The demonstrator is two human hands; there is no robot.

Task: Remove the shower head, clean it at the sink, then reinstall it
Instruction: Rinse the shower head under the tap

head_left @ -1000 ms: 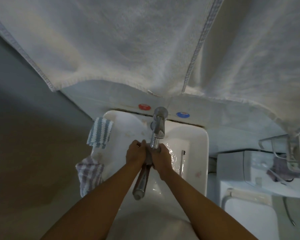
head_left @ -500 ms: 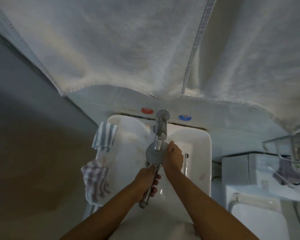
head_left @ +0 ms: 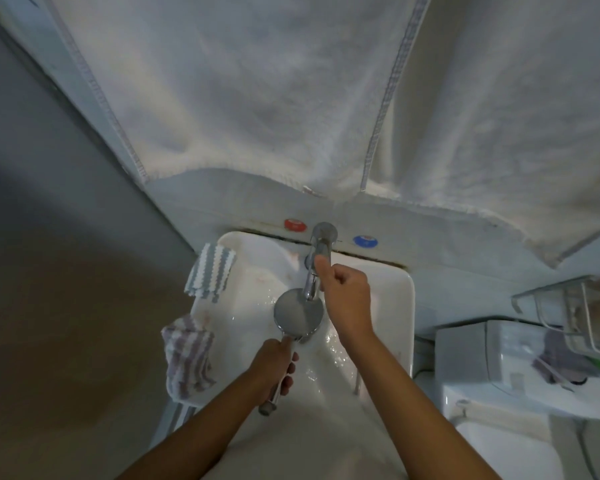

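Over the sink point(head_left: 400, 306) at centre frame, the left hand point(head_left: 274, 367) grips the shower head point(head_left: 297, 315) by its handle, long axis running toward the faucet point(head_left: 317, 261), where the nearer right hand point(head_left: 343, 294) pinches the lever.

My left hand point(head_left: 274, 365) grips the shower head point(head_left: 298, 312) by its handle over the white sink point(head_left: 400, 306), its round face under the chrome tap point(head_left: 317, 261), which my right hand point(head_left: 345, 296) touches with curled fingers.
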